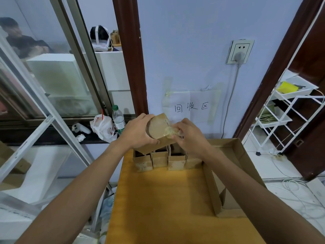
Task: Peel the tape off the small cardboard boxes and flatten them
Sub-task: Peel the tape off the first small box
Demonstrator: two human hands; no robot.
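Gripping one small cardboard box (159, 126) above the far edge of the yellow table (158, 199), the left hand (139, 132) is wrapped closed around its side, while the right hand (189, 136) pinches a crumpled strip of clear tape (169, 132) at its corner. Judging by the row of upright boxes (167, 159) below, most of the work remains; nothing flattened is visible. The paper sign (191, 107) on the wall reads "回收区".

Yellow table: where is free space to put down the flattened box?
The yellow table is bare between the row of small boxes and its near edge, left of the large cardboard tray. The far edge is crowded with boxes and both hands.
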